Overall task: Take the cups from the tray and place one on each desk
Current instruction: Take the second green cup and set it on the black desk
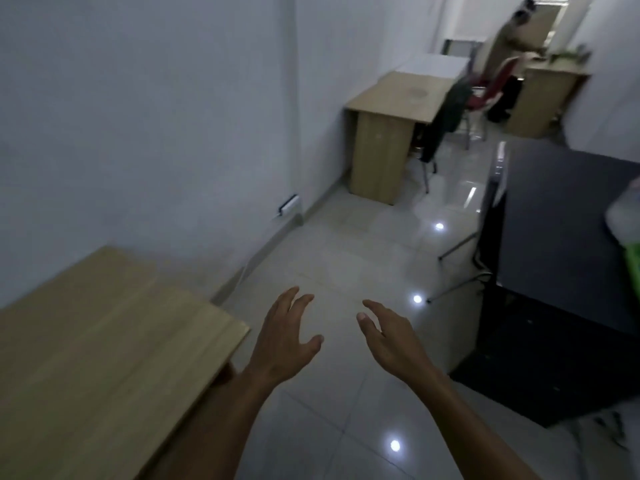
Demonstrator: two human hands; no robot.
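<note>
Light wood-grain laminate was the first thing on the left: the near worktop (104, 341), a flat rectangular slab with a squared corner, and no cup on the part that showed. Just right of it the left hand (285, 336) hung over the glossy tiled floor (332, 258), fingers spread and relaxed, holding nothing. The right hand (389, 336) was near it, palm turned inward, also spread out and gripping nothing. No tray or cups were anywhere I could make out, so I honestly couldn't say where they were; probably off-frame. Further back stood a second worktop (398, 95) in the same pale laminate, boxy with panel sides, a faint round mark on top that was too blurry to call, and a dark chair (445, 123) pushed up to it. Past that, another person (505, 53) stood by a third wooden worktop (550, 84). On the right edge was a dark matte worktop (568, 216) with something clear and green (627, 233) poking in, cut off by the frame. My guess at the step: heading back for the next cup. To do it well I'd find the tray first, take one cup with a full wrap of the fingers, and keep it upright while walking on that shiny floor.
</note>
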